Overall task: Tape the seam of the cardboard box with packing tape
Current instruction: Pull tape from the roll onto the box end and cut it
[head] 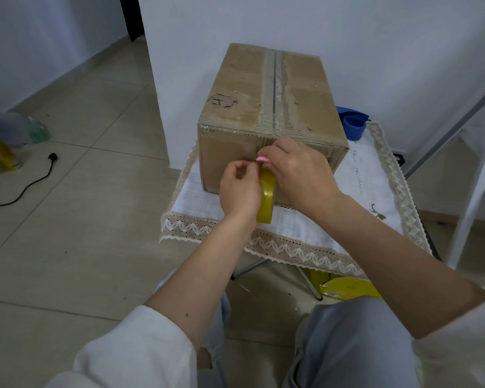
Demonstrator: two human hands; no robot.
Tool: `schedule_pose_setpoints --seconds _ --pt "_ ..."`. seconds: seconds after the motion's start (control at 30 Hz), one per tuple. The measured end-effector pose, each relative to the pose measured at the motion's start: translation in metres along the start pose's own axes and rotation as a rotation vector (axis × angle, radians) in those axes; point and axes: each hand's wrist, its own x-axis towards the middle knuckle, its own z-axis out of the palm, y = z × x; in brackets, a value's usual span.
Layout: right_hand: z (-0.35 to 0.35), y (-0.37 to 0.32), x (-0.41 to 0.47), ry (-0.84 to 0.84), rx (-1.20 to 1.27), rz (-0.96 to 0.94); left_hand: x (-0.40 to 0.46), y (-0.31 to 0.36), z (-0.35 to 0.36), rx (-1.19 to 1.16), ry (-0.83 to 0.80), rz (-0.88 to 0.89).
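Working at the near face of the cardboard box [266, 107], the person looked to be at the very start of the job: getting the tape going, not yet laying it. The box sat on a lace-edged white cloth [361, 180] over a small table, w/ its top seam [275, 88] running away from the viewer, ragged w/ torn old tape and showing no fresh strip. So nothing of the seam itself seemed done yet.

The yellow packing tape roll [266, 198] stood on edge just in front of the box, betw. the two hands. The left hand [239, 189] was curled nearly shut, thumb and forefinger pinched together at the top of the roll, prob. on the loose tape end, tho the end itself was too small to make out. The right hand [300, 169] was closed over the roll's far side, steadying it against the box front, and held a small pink thing [263, 159] at its fingertips; couldn't tell if that was a cutter or a tab.

Next move, as I judged it: pull out a length, stick the end down on the front face right under the seam line, then run the roll up over the edge and along the top, keeping it centred. The chewed-up cardboard near the edge might grip badly, so firm pressing would be needed there.

A blue object [353, 123] lay behind the box on the right.
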Motion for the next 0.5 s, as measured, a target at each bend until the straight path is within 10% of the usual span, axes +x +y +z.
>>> schedule_pose_setpoints --seconds 0.5 --pt "-0.015 -0.004 0.013 -0.175 -0.145 -0.025 0.003 0.003 0.003 -0.006 0.025 -0.001"
